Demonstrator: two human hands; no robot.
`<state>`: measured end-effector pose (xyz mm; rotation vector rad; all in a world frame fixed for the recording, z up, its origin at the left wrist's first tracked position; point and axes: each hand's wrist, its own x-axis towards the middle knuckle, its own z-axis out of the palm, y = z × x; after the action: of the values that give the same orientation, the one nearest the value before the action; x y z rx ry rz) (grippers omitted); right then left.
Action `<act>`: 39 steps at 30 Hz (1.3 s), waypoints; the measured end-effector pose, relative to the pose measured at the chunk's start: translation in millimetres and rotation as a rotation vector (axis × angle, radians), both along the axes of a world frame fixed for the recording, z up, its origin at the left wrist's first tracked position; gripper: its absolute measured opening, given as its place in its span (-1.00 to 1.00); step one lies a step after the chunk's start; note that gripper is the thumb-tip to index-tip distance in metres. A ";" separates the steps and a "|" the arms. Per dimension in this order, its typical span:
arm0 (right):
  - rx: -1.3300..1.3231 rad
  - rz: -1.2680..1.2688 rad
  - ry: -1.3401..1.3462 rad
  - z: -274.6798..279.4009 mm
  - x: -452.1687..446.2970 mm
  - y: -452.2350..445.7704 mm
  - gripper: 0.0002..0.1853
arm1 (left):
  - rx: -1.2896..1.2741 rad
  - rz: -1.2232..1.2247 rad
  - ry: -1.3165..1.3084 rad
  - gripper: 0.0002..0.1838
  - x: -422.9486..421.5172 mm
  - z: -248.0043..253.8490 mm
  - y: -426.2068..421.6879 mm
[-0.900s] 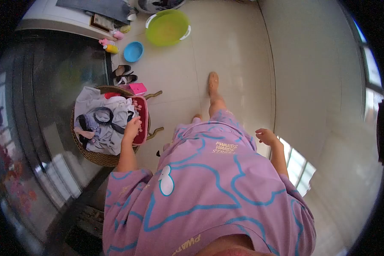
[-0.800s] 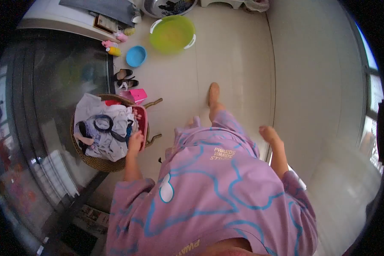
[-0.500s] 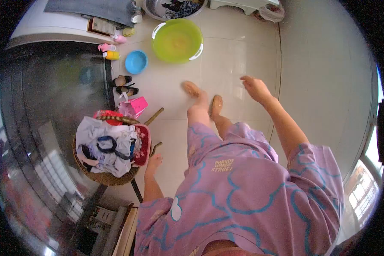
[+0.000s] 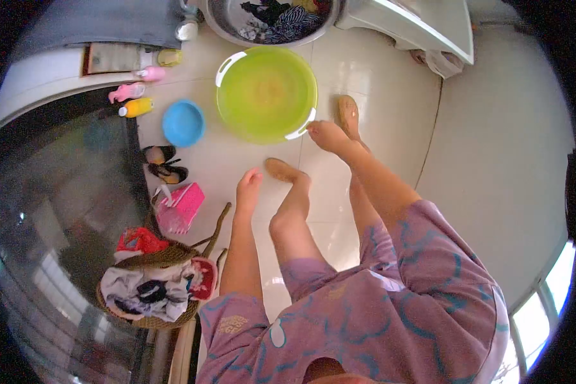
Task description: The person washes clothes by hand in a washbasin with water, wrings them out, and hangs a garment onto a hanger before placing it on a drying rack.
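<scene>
A lime-green basin (image 4: 262, 96) with white handles stands on the tiled floor, holding cloudy liquid. My right hand (image 4: 329, 136) is right beside its near-right handle (image 4: 301, 124), fingers loosely bent; whether they touch it I cannot tell. Nothing shows in that hand. My left hand (image 4: 249, 190) hangs over the floor, lower and to the left of the basin, loosely curled with nothing visible in it. Left of the green basin sits a small blue basin (image 4: 184, 123). A metal basin (image 4: 221, 29) behind holds dark and striped clothes (image 4: 294, 24).
A wicker chair (image 4: 173, 256) piled with clothes (image 4: 150, 288) stands at lower left, near a pink basket (image 4: 180, 208) and black shoes (image 4: 168, 173). Bottles, including a yellow one (image 4: 137, 107), line the left. A white stool (image 4: 416, 29) stands at upper right by the wall (image 4: 499, 147).
I have stepped closer to the green basin and bent forward. My right hand has moved left to its handle, and my left hand has come forward from beside the chair.
</scene>
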<state>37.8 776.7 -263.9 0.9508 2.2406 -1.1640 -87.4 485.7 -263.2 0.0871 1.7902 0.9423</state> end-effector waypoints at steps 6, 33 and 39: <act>0.187 -0.198 0.191 -163.8 -96.4 112.9 -0.57 | -0.039 -0.205 0.246 -0.71 -42.1 -108.7 115.6; 0.571 -0.105 0.054 -299.7 -265.5 417.9 -0.12 | 0.109 -0.097 0.608 -0.74 -61.8 -262.4 303.9; 0.531 -0.419 0.105 -325.7 -269.9 421.5 -0.39 | -0.013 0.018 0.554 -0.74 -54.9 -272.9 284.5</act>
<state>-232.1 1198.3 -589.6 1.6636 2.5720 -0.7859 -142.3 770.2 -536.1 0.3522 2.3058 0.9804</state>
